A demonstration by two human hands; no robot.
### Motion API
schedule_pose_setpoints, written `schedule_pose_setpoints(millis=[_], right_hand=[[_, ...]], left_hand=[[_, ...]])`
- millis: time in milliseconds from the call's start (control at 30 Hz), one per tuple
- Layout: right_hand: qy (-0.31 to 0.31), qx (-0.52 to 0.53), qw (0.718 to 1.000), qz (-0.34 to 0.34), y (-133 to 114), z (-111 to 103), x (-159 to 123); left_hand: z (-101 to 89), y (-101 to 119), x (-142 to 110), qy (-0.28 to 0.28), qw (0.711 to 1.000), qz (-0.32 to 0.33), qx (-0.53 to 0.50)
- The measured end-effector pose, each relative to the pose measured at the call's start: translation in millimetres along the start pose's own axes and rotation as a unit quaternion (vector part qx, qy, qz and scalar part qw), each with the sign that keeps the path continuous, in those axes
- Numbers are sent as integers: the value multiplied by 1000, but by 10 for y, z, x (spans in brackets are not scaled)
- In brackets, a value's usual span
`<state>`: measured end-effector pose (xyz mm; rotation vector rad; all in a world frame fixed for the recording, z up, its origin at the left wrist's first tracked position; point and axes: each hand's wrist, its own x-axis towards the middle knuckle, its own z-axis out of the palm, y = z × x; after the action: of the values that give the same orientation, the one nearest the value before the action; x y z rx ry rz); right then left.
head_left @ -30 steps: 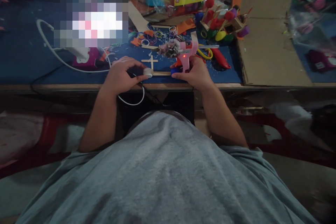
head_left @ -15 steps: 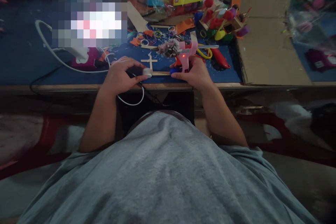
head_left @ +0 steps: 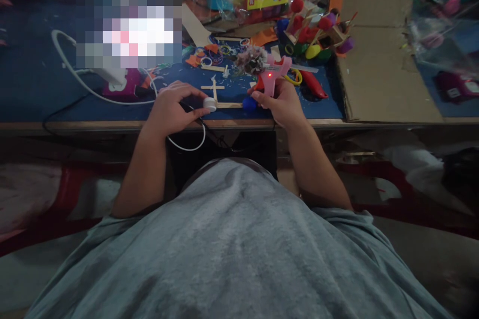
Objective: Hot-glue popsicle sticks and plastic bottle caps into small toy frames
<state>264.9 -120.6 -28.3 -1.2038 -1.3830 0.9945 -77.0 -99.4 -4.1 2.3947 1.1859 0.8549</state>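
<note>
My left hand [head_left: 172,107] is closed, its fingertips pinching a white bottle cap [head_left: 209,104] at the left end of a wooden stick frame [head_left: 218,94] on the blue table top. A blue cap [head_left: 248,104] sits at the frame's right end. My right hand [head_left: 282,104] grips a pink glue gun [head_left: 274,76] with a red light lit, held just above and right of the blue cap.
A white cable [head_left: 80,75] loops across the table [head_left: 33,84] at left. Coloured rings, scraps, a red tool [head_left: 313,83] and a wooden toy with coloured caps [head_left: 318,32] lie behind. A cardboard sheet [head_left: 377,60] covers the right.
My right hand has lifted the glue gun off the table and tilted it, uncovering the blue cap. My left hand has stayed on the white cap.
</note>
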Motion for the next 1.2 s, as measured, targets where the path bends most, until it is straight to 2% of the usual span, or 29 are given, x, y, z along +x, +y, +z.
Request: schedule_pose_setpoints(millis=[133, 300, 633, 833, 1067, 1200], right_hand=[[35, 45, 998, 6, 51, -1, 27], [60, 54, 996, 23, 53, -14, 43], [20, 82, 996, 17, -17, -21, 36], [37, 106, 993, 33, -94, -3, -2], [42, 94, 994, 33, -41, -40, 15], [67, 189, 980, 13, -30, -5, 8]], left_hand=[[-10, 13, 2, -2, 1000, 0, -3], [7, 12, -7, 8, 1000, -2, -9], [2, 2, -3, 7, 1000, 3, -7], [6, 0, -1, 14, 1000, 12, -8], [31, -30, -12, 20, 1000, 7, -10], [46, -50, -13, 28, 999, 11, -14]])
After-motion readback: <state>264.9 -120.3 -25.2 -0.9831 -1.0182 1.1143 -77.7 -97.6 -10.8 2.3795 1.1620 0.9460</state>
